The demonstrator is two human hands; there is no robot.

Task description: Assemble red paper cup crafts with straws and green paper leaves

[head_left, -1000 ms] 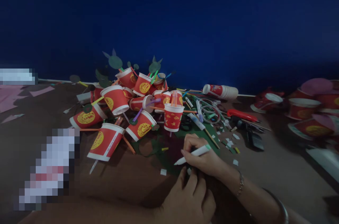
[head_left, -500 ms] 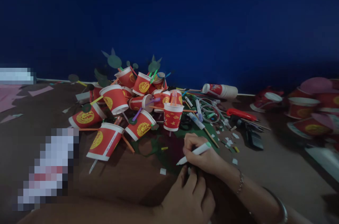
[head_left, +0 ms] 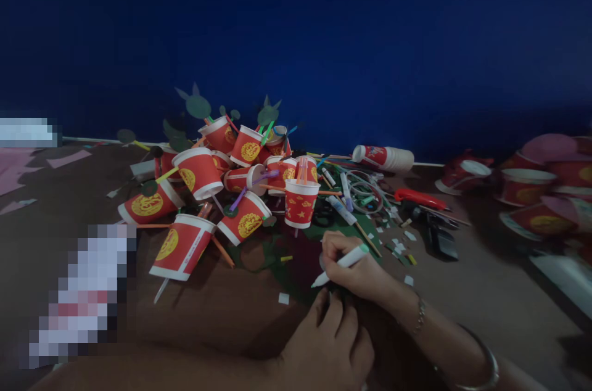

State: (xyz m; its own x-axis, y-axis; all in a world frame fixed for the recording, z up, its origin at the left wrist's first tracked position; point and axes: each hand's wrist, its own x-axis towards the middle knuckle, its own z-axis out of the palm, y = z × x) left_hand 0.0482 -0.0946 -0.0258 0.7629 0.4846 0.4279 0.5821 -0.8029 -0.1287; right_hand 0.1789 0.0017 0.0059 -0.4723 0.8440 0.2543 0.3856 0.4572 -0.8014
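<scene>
My right hand (head_left: 349, 271) grips a white marker pen (head_left: 341, 266) with a green end, its tip pointing down and left. Just in front of it, my left hand (head_left: 329, 334) rests low over the table with bent fingers drawn together. Whatever lies under those fingertips is dark and hidden. The marker's tip is close above the left fingers; whether it touches anything I cannot tell. Beyond both hands lies dark green paper (head_left: 319, 232). A red paper cup (head_left: 301, 206) with straws stands behind it.
Many red paper cups (head_left: 198, 172) with straws are heaped at left centre. Behind on the right lie a cup stack (head_left: 396, 158), a red-handled tool (head_left: 423, 198), a black object (head_left: 443, 242) and paper scraps (head_left: 398, 247). More cups (head_left: 527, 186) stand far right.
The marker's tip has shifted slightly right and up in my right hand. My left hand stays nearly in place, and the whole view has slid slightly left.
</scene>
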